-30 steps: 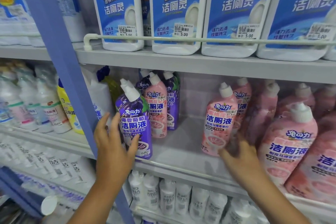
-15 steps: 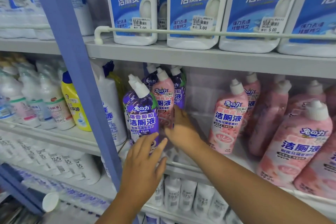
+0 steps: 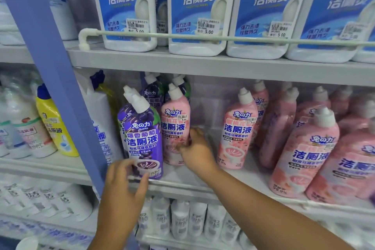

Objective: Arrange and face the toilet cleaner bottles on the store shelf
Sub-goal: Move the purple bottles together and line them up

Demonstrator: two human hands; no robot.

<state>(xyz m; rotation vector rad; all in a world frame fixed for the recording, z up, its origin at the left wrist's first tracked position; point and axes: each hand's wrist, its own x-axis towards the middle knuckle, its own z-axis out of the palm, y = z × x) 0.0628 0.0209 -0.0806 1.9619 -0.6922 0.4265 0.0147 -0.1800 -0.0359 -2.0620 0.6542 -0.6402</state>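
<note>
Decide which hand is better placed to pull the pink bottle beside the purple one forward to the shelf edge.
Right. The right hand already grips the pink bottle low on its side, while the left hand is occupied at the front purple bottle.

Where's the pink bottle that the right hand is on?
In the head view, the pink bottle stands left of centre on the middle shelf, beside the front purple bottle; the right hand grips its lower right side.

I'm in a shop's cleaning-goods aisle.
Grey metal shelves carry rows of identical blue-labelled white plastic jugs, each with a white barcode price sticker reading 5.00.
</note>
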